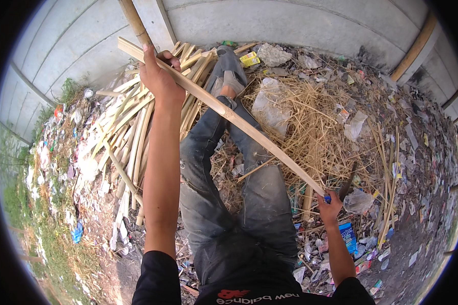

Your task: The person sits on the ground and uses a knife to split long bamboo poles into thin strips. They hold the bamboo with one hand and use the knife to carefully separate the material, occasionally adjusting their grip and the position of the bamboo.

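Observation:
A long, pale split bamboo strip (241, 122) slants across my legs from upper left to lower right. Near its far end, my left hand (160, 76) is closed round it, thumb up and fingers curled. My right hand (330, 207) is closed at the strip's near end. Something small and blue (327, 199) shows between the right fingers; its kind is unclear. Just beyond that hand is a dark, blade-like piece (347, 182); whether the hand holds it cannot be made out. Many similar bamboo strips (137, 134) lie heaped beside and under my left forearm.
My outstretched legs (262, 188) cross at the ankles. Right of them lie straw-like shavings (315, 127) and thin sticks (390, 188). A concrete wall (290, 25) with bamboo poles (416, 46) stands at the far side. Litter covers the ground, including a blue packet (348, 237).

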The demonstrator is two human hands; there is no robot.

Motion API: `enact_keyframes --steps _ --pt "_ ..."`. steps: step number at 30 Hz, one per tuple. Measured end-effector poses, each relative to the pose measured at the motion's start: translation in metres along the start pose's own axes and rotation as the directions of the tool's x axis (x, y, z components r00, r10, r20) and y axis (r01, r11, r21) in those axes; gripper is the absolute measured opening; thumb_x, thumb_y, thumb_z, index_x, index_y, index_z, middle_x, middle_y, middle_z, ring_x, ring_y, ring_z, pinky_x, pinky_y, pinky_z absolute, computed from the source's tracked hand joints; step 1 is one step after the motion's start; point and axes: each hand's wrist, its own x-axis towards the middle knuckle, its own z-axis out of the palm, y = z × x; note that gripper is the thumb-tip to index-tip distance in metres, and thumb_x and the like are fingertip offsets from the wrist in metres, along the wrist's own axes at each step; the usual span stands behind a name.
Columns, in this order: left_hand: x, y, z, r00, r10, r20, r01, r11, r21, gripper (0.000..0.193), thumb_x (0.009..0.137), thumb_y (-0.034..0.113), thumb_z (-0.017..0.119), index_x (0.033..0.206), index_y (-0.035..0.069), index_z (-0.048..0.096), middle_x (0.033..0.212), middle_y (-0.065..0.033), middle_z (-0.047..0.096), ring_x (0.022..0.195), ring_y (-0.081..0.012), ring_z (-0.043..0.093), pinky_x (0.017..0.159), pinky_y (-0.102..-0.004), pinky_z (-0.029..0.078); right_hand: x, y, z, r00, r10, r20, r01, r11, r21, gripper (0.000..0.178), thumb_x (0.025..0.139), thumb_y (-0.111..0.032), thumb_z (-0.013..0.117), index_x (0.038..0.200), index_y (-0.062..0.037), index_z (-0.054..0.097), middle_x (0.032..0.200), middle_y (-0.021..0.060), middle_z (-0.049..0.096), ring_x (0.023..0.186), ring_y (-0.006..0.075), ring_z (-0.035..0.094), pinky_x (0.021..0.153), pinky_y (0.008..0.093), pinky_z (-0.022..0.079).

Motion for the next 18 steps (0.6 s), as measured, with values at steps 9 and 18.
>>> enact_keyframes --steps 9,18 --pt "-0.036 -0.016 0.0 0.949 0.073 0.306 -0.139 0.969 0.202 0.048 0.099 0.014 0.049 0.14 -0.003 0.03 0.088 -0.0145 0.065 0.068 -0.0207 0.061 0.063 -0.033 0.05 0.002 0.009 0.004 0.999 -0.014 -0.033 0.013 0.999 -0.034 0.032 0.078 -0.019 0.086 0.101 -0.0035 0.071 0.094 0.0162 0.071 0.082 0.0331 0.071 0.071 0.0394 0.055" --pt "-0.061 -0.026 -0.015 0.847 -0.148 0.51 -0.003 0.959 0.285 0.068 0.084 -0.001 0.051 0.146 0.0 0.025 0.101 -0.0194 0.064 0.077 -0.0265 0.067 0.069 -0.0378 0.058 0.016 -0.001 0.014 0.967 0.022 -0.255 -0.013 0.999 0.035 0.023 0.081 -0.012 0.082 0.097 -0.0015 0.069 0.089 0.0134 0.068 0.076 0.0281 0.065 0.068 0.0391 0.05"
